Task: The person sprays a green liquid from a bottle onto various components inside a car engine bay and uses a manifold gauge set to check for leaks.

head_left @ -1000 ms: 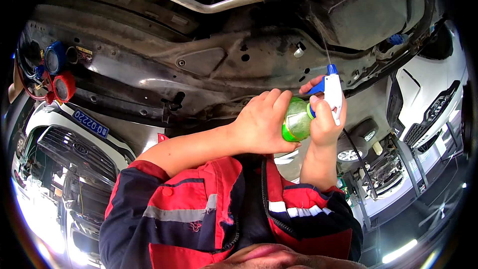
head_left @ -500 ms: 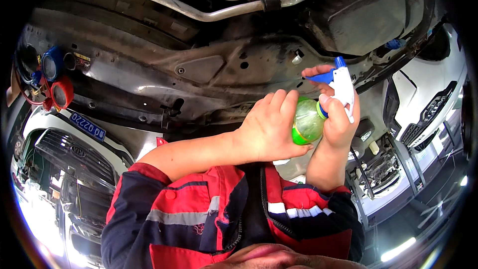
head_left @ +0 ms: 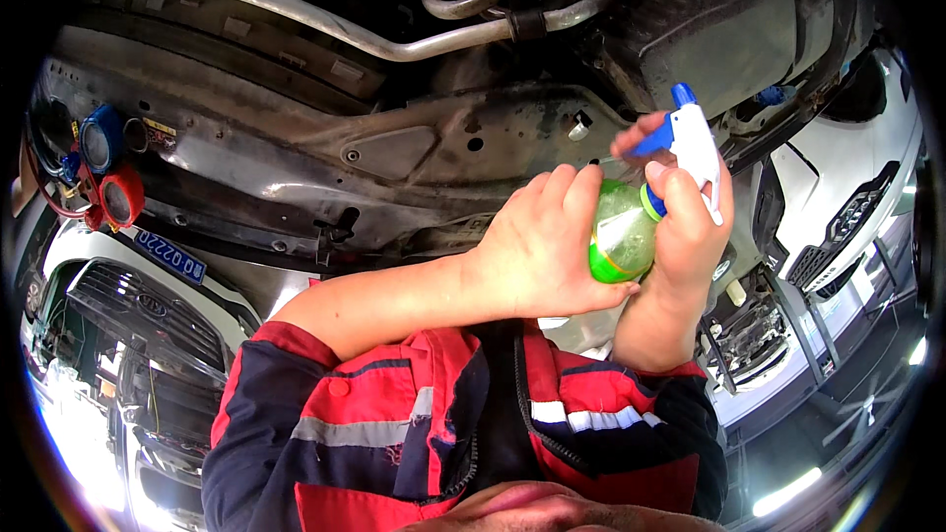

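Note:
A spray bottle point(head_left: 623, 236) with a clear body, green tint and label is tilted in front of my chest. Its white and blue trigger head point(head_left: 698, 146) has the blue nozzle pointing up toward the car's underside. My left hand point(head_left: 547, 241) wraps round the bottle's body from the left, thumb below it. Round the neck, just under the trigger head, my right hand point(head_left: 685, 222) is closed, with blurred fingers at the blue trigger. The bottle's base is hidden by my left hand.
A raised car's dirty underbody point(head_left: 325, 148) spans overhead, with a metal pipe point(head_left: 325, 15) crossing it. Blue and red round gauges point(head_left: 120, 195) hang at the left. Parked cars stand behind: one with a dark grille point(head_left: 148, 300), a white one point(head_left: 838, 197) at right.
Both hands and the bottle have shifted slightly right, and the trigger head has risen. The overhead underbody sits a little lower in view. The grip on the bottle looks the same.

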`<state>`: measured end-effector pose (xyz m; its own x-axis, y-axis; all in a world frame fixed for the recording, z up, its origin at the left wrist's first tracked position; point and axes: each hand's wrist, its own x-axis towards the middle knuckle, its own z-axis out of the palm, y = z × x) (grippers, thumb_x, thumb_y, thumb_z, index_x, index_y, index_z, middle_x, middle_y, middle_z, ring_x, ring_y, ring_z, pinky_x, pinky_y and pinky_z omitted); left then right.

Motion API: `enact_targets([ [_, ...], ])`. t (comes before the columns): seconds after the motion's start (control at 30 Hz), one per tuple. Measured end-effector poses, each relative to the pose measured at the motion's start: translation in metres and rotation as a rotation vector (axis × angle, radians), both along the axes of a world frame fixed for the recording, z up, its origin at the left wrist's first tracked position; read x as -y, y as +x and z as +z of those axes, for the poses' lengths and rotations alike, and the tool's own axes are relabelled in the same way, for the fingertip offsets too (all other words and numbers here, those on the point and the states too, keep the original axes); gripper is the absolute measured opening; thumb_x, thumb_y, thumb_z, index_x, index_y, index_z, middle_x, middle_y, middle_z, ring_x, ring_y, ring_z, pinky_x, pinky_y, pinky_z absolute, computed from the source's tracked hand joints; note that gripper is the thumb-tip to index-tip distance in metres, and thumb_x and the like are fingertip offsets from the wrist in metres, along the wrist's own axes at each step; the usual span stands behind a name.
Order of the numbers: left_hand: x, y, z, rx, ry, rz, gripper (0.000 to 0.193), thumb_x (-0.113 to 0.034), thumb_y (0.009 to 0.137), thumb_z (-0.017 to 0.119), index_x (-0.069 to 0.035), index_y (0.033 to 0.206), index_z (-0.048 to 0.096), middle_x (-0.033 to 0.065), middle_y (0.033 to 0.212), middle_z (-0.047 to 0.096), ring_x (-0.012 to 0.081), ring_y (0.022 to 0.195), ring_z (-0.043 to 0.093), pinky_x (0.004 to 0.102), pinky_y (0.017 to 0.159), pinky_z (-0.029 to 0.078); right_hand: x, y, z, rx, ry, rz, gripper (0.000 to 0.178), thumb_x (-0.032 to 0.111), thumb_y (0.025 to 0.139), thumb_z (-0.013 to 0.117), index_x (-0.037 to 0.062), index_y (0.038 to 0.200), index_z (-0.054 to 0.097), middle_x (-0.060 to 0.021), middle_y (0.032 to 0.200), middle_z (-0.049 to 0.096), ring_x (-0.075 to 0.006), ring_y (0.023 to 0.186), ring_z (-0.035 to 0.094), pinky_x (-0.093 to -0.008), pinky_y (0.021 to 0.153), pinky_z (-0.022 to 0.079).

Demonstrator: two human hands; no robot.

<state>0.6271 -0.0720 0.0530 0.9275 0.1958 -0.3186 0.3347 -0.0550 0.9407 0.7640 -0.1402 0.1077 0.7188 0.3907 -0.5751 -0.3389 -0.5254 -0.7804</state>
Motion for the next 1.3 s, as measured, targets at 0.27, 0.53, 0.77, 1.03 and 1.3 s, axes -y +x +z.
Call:
enact_targets([
  [0.27, -0.005, 0.012, 0.002, 0.009, 0.006, -0.019, 0.1, -0.047, 0.062, 0.088, 0.008, 0.131, 0.043, 0.0233, 0.111, 0.057, 0.0414, 0.102, 0.061, 0.0465, 0.089, 0.052, -0.006, 0.01, 0.003, 0.024, -0.011, 0.008, 0.043, -0.001, 0.083, 0.051, -0.0105, 0.123, 0.06, -0.0188, 0.11, 0.07, -0.0255, 0.106, 0.068, -0.0361, 0.098, 0.05],
  [0.53, 0.002, 0.007, -0.005, 0.047, 0.04, 0.05, 0.099, -0.046, 0.062, 0.089, 0.009, 0.13, 0.043, 0.0231, 0.109, 0.057, 0.0414, 0.097, 0.061, 0.0469, 0.084, 0.052, -0.006, 0.007, -0.001, -0.015, 0.05, 0.003, 0.04, 0.0, 0.082, 0.054, -0.0093, 0.12, 0.061, -0.0147, 0.103, 0.069, -0.0222, 0.102, 0.067, -0.0334, 0.093, 0.052],
  [0.77, -0.005, 0.009, -0.016, 0.169, 0.122, 0.087, 0.1, -0.045, 0.06, 0.09, 0.01, 0.13, 0.044, 0.0238, 0.108, 0.057, 0.0419, 0.096, 0.062, 0.0471, 0.083, 0.053, -0.001, 0.003, -0.01, 0.095, 0.16, 0.033, 0.041, 0.001, 0.083, 0.053, -0.0091, 0.122, 0.059, -0.0168, 0.107, 0.068, -0.0191, 0.097, 0.065, -0.0324, 0.089, 0.051],
  [1.03, -0.011, 0.016, -0.017, 0.172, 0.085, -0.016, 0.096, -0.046, 0.059, 0.089, 0.008, 0.128, 0.047, 0.0226, 0.105, 0.059, 0.0412, 0.093, 0.063, 0.0467, 0.08, 0.054, 0.008, 0.006, -0.008, 0.157, 0.133, -0.015, 0.041, -0.002, 0.083, 0.052, -0.0086, 0.123, 0.059, -0.0165, 0.109, 0.069, -0.019, 0.097, 0.065, -0.0312, 0.089, 0.051],
  [1.3, 0.008, -0.008, -0.017, 0.103, 0.047, 0.032, 0.1, -0.045, 0.059, 0.091, 0.009, 0.13, 0.045, 0.0237, 0.11, 0.058, 0.0423, 0.096, 0.062, 0.0469, 0.083, 0.053, 0.009, -0.009, -0.009, 0.077, 0.09, 0.126, 0.051, 0.001, 0.079, 0.05, -0.0135, 0.128, 0.055, -0.0218, 0.115, 0.068, -0.0295, 0.112, 0.066, -0.0393, 0.102, 0.048],
])
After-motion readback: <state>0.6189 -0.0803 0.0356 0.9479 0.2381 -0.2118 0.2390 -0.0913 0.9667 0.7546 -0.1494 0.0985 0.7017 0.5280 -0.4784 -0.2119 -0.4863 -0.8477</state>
